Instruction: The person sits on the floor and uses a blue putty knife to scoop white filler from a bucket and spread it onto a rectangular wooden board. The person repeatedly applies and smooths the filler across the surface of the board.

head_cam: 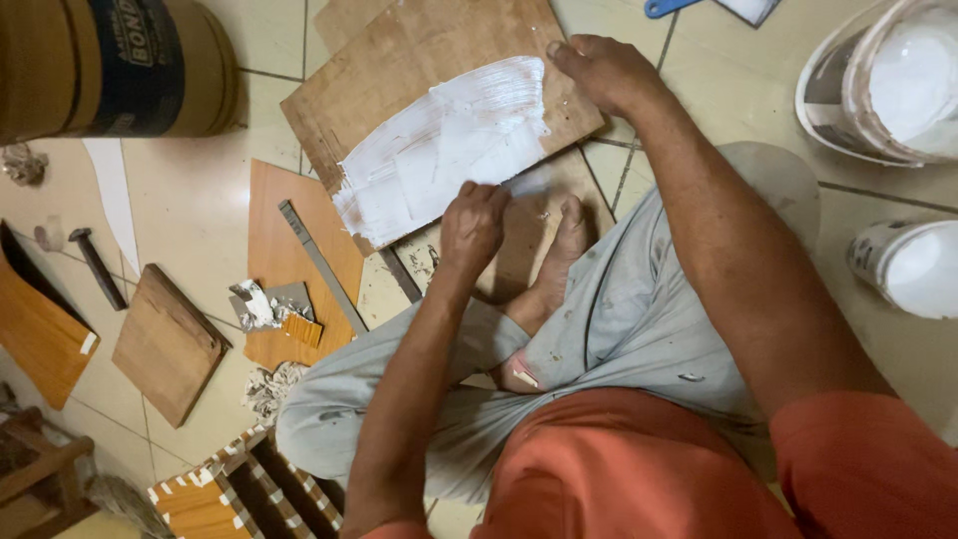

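The plywood board (439,110) lay on the tiled floor (190,190) at the far middle of the scene, just beyond the seated person's bare foot (559,255). A broad band of white putty (439,150) ran across its near half, from the near left corner up toward the far right edge, with brush-like ridges showing in it. The left hand (472,225) was curled closed at the board's near edge over what looked like a thin scraper blade; the tool itself was mostly hidden, so I cannot tell its shape. The right hand (604,72) rested with fingers bent on the board's far right corner, pressing it down and holding nothing else.

Spreading well here seemed to call for keeping that right hand firm so the board did not slide, and drawing the blade at a steady low angle so the coat came out even and the ridges flattened.

Further out, a second flat board (289,240) lay left of the work with a grey metal strip (319,262) across it. A darker wooden block (168,344) and a hammer (95,265) sat further left. A large brown drum (110,65) stood at the far left. On the right, an open white bucket (883,80) of putty and a smaller tub (908,268) stood well apart from the board.
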`<state>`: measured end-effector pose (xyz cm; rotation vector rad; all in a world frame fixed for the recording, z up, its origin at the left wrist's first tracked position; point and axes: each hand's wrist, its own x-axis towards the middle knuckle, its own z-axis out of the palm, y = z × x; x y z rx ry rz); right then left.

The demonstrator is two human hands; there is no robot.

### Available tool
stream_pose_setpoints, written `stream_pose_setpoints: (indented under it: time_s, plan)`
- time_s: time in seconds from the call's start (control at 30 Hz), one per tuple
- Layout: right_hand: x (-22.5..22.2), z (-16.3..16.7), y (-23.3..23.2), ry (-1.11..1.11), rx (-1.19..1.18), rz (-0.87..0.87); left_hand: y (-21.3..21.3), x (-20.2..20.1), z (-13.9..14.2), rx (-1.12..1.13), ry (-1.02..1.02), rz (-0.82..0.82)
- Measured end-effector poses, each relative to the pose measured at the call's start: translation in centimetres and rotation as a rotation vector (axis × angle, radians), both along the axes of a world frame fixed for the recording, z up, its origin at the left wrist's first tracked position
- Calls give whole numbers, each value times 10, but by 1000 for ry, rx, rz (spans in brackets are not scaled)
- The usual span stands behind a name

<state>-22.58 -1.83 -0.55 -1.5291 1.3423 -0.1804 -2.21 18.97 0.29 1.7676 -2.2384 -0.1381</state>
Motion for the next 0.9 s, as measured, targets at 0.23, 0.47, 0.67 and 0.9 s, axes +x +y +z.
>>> stream_pose_setpoints:
  time_s: [0.23,0.47,0.67,0.9]
  plan:
    - [1,-9,-3,-2,-156,54,13,52,6,-120,-50,166]
    - [5,-3,-5,85,-53,118,69,81,-5,37,8,152]
    - [5,-20,-6,109,-154,131,90,125,-6,-4,-187,254]
    - [2,-13,-3,134,-94,81,100,167,-18,-7,-161,328]
